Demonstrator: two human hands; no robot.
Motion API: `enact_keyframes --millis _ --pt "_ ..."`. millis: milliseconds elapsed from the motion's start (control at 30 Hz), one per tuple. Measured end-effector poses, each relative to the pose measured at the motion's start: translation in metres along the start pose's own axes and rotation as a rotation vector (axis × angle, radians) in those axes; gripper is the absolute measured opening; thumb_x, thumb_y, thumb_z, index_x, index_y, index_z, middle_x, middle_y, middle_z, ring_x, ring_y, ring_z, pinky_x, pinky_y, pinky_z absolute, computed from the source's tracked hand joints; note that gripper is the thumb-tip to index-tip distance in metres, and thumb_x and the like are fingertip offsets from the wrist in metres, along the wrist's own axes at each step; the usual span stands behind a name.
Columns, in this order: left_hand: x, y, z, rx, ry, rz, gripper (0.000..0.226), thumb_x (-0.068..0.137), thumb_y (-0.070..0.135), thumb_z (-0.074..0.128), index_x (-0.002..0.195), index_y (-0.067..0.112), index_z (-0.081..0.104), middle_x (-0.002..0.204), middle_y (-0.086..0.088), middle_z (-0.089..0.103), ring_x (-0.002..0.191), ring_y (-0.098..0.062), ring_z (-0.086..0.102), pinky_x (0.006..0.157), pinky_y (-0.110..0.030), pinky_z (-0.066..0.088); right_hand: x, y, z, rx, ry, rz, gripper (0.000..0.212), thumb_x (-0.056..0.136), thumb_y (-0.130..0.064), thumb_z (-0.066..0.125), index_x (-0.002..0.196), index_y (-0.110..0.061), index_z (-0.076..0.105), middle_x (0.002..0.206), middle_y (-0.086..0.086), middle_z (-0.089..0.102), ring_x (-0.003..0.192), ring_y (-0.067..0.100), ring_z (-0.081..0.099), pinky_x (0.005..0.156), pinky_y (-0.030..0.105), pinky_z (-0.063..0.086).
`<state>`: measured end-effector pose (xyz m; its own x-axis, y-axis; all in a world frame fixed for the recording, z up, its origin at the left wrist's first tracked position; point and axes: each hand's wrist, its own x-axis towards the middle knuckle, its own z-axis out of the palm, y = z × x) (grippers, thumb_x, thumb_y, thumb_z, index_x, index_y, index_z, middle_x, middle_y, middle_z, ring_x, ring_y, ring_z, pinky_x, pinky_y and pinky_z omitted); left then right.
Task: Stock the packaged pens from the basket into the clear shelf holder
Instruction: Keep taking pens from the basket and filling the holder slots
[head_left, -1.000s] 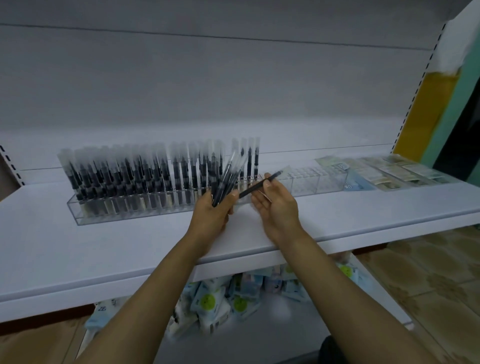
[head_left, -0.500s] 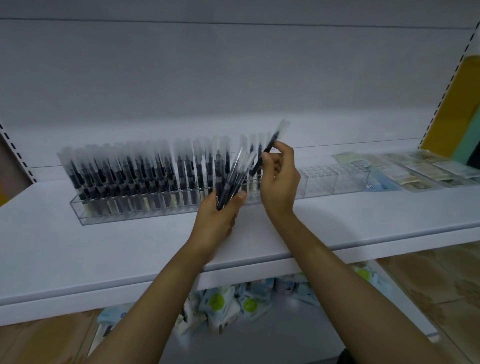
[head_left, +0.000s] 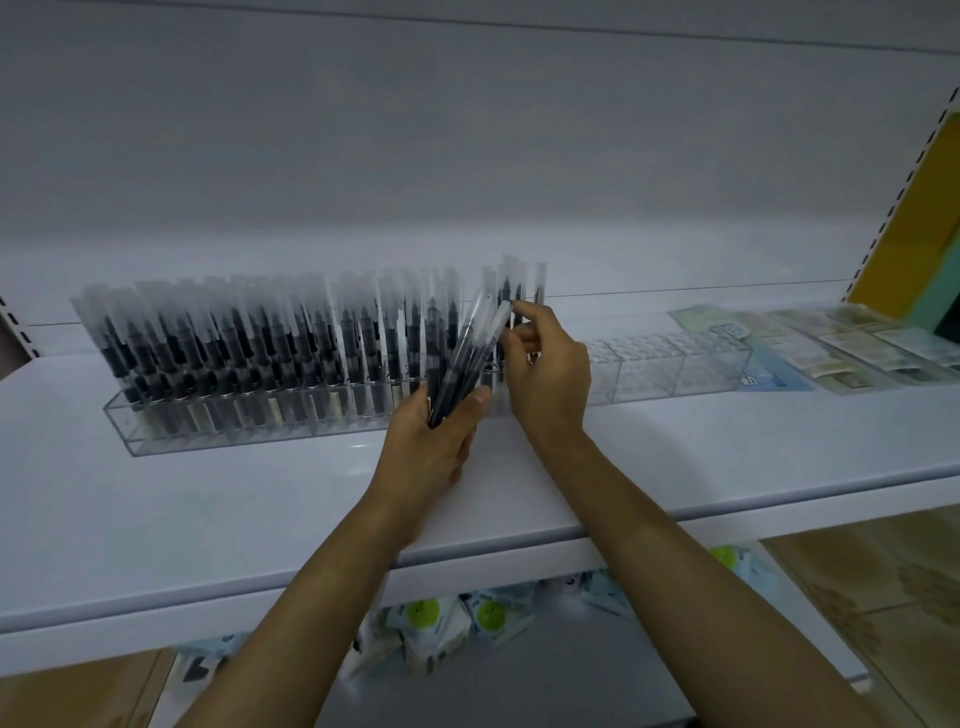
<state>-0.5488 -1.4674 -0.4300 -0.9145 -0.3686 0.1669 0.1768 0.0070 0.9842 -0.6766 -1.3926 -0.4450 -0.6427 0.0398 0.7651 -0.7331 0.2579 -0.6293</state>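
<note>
Since half a second earlier, the right hand (head_left: 553, 374) had lowered the packaged pen (head_left: 511, 283) it held. The pen had been slanted above the row, and it now stood upright at the right end of the filled slots.

Head camera view, looking down along two bare forearms to a white shelf (head_left: 208, 509). A long clear holder (head_left: 675, 364) lay across the shelf from left to right. Its left and middle parts were packed with standing pens (head_left: 260, 343), dark barrels in frosted sleeves. Its right part showed only bare slots.

The right hand pinched the upright pen between thumb and forefinger, with the other fingers loosely curled. Motion blur made it hard to tell whether the pen was fully seated in its slot. Just left of it, the left hand (head_left: 431, 447) was closed around a bundle of pens (head_left: 467, 358), which fanned up and to the right in front of the holder's near wall.

Flat packets (head_left: 857, 343) lay on the shelf to the far right, beyond the holder. Below the shelf's near edge, white pouches with green dots (head_left: 488, 613) were piled on a lower shelf. Patterned floor tiles (head_left: 883, 597) showed at the lower right.
</note>
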Motion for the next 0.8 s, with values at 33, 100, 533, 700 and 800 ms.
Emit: enact_keyframes --millis 33,100,533,700,800 --pt "-0.0004 0.0002 -0.0003 -0.004 -0.001 0.0 0.026 0.094 0.022 0.057 0.071 0.018 0.047 0.056 0.001 0.038 0.044 -0.008 0.03 0.039 -0.02 0.025 0.0 0.0015 -0.001 -0.006 -0.008 -0.002 0.024 0.087 -0.024 0.061 0.107 -0.012 0.068 0.077 0.0 0.07 0.07 0.015 0.066 0.074 0.047 0.054" --pt "-0.0014 0.0003 -0.0005 -0.012 0.001 -0.003 0.026 0.094 0.023 0.056 0.071 0.018 0.046 0.057 0.0 0.038 0.044 -0.009 0.03 0.04 -0.02 0.025 -0.001 0.0045 -0.003 -0.048 -0.019 -0.005 0.018 0.085 -0.025 0.067 0.097 -0.01 0.068 0.075 -0.001 0.069 0.072 0.015 0.066 0.078 0.045 0.051" --pt "-0.0047 0.0034 -0.0013 -0.018 0.0 -0.001 0.024 0.094 0.024 0.056 0.073 0.017 0.048 0.057 0.001 0.037 0.045 -0.01 0.029 0.041 -0.021 0.025 -0.0021 -0.0014 -0.0081 -0.065 -0.056 0.04 0.019 0.079 -0.03 0.067 0.088 -0.014 0.067 0.071 -0.016 0.057 0.079 0.019 0.062 0.078 0.05 0.048" --pt "-0.0041 0.0033 -0.0012 -0.02 -0.003 -0.001 0.025 0.094 0.024 0.056 0.071 0.019 0.047 0.057 0.002 0.038 0.046 -0.009 0.031 0.042 -0.022 0.025 -0.0032 -0.0023 -0.0088 -0.075 -0.05 0.044 0.022 0.08 -0.03 0.064 0.091 -0.011 0.068 0.073 -0.009 0.064 0.08 0.018 0.06 0.083 0.048 0.046" --pt "-0.0036 0.0033 -0.001 -0.023 -0.006 -0.001 0.025 0.095 0.025 0.056 0.071 0.02 0.048 0.056 0.003 0.038 0.045 -0.008 0.031 0.041 -0.021 0.025 -0.0034 -0.0033 -0.0099 -0.073 -0.059 0.054 0.023 0.081 -0.03 0.063 0.094 -0.011 0.069 0.076 -0.006 0.068 0.081 0.018 0.061 0.084 0.049 0.046"
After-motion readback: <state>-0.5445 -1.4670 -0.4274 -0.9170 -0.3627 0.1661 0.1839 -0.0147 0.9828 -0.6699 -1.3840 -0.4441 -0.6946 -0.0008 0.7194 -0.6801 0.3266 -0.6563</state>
